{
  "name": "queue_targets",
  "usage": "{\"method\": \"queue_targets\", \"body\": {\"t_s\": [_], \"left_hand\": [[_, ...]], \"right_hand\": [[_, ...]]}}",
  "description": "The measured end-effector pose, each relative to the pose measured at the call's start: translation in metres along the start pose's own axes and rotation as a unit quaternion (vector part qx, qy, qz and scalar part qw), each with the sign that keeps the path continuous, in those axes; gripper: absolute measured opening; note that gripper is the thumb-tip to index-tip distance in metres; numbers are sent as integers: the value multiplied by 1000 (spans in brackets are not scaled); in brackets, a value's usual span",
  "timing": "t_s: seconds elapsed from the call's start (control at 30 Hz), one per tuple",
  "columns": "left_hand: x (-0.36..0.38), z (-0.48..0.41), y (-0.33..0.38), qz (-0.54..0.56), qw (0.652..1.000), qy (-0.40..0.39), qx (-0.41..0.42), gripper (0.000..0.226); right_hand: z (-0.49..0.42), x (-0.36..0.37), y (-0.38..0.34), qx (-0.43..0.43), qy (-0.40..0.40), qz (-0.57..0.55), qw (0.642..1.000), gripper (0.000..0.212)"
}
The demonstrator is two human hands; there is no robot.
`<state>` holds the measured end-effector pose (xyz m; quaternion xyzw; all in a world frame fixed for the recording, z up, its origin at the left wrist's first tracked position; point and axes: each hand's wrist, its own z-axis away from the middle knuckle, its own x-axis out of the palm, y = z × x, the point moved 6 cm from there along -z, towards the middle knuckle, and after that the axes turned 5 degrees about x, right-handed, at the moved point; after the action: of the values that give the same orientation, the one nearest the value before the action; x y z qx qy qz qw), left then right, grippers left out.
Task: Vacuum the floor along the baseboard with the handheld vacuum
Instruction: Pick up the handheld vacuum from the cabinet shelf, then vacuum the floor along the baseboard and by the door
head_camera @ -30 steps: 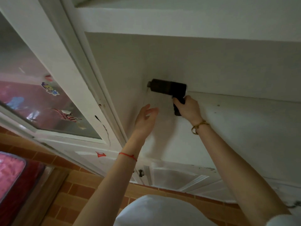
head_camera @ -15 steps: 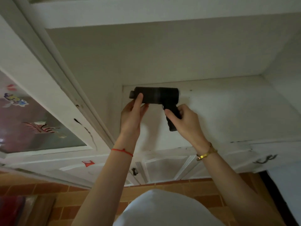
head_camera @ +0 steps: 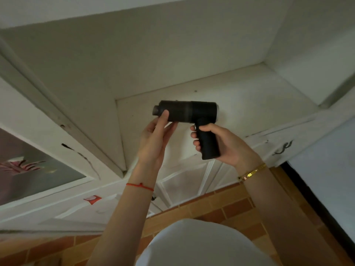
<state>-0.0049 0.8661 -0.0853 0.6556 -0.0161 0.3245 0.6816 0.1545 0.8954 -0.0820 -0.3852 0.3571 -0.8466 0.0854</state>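
A black handheld vacuum (head_camera: 187,114) with a pistol grip hangs in the air over a white cabinet shelf (head_camera: 249,104), nozzle pointing left. My right hand (head_camera: 222,144) grips its handle from the right. My left hand (head_camera: 155,141) holds the front of the barrel, thumb on the barrel near the nozzle and fingers beneath it. The orange-brown tiled floor (head_camera: 217,206) lies below, where it meets the foot of the white cabinet.
White cabinet doors (head_camera: 184,185) stand under the shelf, and a drawer with a dark handle (head_camera: 284,147) is at the right. A glass door with stickers (head_camera: 28,167) is at the left. A dark gap (head_camera: 315,206) runs along the right.
The vacuum has come off the shelf and nearer to me, held in my right hand. My left hand rose from below it and took hold of the barrel's front.
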Motion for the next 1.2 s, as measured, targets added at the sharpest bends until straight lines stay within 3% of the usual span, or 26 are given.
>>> {"method": "queue_targets", "body": {"t_s": [0.57,1.2], "left_hand": [[100,57,-70,-59,973,-178,-132,40],[321,229,-203,-67,903,-340,-253,39]], "right_hand": [[119,-76,40,-115,103,-110,982,10],[380,-227,84,-223,248,-175,926,14]]}}
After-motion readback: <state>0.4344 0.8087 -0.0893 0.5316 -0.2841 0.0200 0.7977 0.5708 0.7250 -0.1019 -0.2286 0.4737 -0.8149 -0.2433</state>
